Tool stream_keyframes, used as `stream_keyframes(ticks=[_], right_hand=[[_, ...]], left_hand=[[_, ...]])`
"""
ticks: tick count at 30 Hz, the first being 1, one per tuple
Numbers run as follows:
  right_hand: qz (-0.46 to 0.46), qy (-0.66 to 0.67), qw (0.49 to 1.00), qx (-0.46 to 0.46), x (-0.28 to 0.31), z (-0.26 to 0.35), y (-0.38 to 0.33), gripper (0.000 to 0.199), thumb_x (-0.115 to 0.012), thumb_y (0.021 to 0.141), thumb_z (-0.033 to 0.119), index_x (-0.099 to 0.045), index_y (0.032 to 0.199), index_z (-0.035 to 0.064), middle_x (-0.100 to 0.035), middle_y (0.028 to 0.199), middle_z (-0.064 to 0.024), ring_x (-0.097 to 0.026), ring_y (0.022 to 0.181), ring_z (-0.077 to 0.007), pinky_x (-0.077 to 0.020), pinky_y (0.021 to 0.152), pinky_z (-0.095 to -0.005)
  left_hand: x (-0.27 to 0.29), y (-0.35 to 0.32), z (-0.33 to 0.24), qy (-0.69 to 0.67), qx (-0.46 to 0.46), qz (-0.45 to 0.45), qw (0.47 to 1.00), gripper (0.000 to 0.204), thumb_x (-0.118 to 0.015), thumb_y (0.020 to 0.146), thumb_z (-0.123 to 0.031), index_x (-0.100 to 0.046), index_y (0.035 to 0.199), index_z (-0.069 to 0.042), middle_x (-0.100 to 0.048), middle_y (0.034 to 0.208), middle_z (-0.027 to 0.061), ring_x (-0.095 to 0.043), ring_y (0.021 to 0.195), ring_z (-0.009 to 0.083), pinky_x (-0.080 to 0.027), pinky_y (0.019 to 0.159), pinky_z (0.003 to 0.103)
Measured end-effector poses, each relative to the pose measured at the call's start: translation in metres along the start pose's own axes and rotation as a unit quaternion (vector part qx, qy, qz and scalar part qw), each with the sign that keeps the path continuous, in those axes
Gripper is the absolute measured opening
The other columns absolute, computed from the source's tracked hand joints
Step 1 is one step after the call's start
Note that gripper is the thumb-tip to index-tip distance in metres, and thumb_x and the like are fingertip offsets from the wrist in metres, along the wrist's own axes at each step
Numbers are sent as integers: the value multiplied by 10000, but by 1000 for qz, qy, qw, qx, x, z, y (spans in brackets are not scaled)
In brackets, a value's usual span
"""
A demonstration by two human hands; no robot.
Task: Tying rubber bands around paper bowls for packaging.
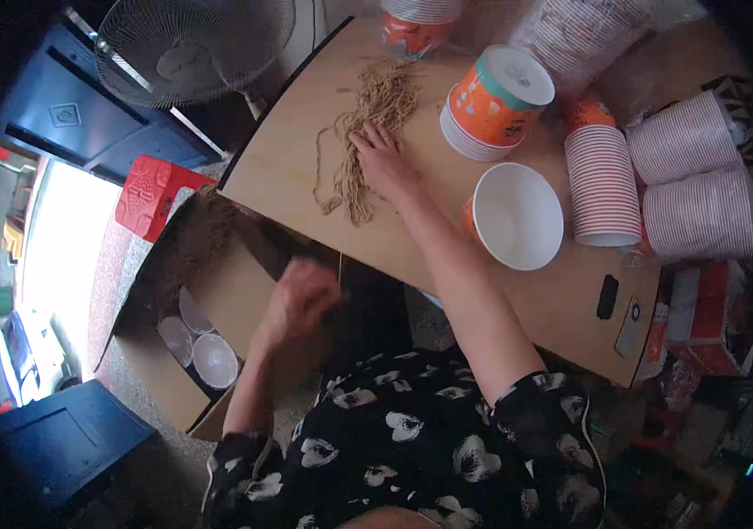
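A tangled heap of tan, string-like strands (383, 101) lies on the wooden table (279, 132). My right hand (383, 165) rests on its near side, palm down, fingers stretched out and somewhat apart. Off the table's near edge, my left hand (304, 298) is raised with its fingers curled closed, slightly blurred. One thin strand (341, 260) drops over the edge from the heap and comes close to those fingers; whether they grip it is hidden. Right of my right hand stands an upside-down stack of orange paper bowls (491, 101), with a white-lined bowl (518, 216) tipped toward me.
Long stacks of paper bowls (603, 185) and plastic-wrapped stacks (698, 181) fill the table's right side. A black object (607, 297) lies near the right corner. Lower left, an open cardboard box (165, 392) holds white round cups (215, 360). A fan (191, 57) and red stool (154, 198) stand behind.
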State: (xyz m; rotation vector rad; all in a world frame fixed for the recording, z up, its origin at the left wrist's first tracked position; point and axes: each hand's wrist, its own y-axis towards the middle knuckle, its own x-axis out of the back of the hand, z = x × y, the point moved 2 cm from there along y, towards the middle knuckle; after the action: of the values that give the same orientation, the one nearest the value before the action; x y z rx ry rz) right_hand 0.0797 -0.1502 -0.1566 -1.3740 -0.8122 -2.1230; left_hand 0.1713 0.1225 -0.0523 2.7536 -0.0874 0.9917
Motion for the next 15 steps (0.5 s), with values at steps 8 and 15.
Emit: stream_keyframes(ticks=[8, 15], right_hand=[[24, 22, 999, -12, 8, 3, 0, 461, -479, 958, 223, -457, 1417, 179, -311, 1560, -117, -276, 1436, -330, -239, 1143, -572], [-54, 267, 962, 34, 35, 44, -33, 302, -562, 869, 57, -579, 1167, 13, -578, 1224, -181, -561, 1122, -371, -454, 973, -419]], left_hand=[[47, -62, -63, -452, -205, 250, 832, 121, -642, 914, -168, -690, 905, -57, -673, 978, 108, -637, 929, 256, -507, 762, 370], [30, -6, -133, -238, -12, -143, 961, 85, -680, 803, -51, -637, 848, 8, -666, 907, 135, -631, 823, 209, -488, 735, 294]])
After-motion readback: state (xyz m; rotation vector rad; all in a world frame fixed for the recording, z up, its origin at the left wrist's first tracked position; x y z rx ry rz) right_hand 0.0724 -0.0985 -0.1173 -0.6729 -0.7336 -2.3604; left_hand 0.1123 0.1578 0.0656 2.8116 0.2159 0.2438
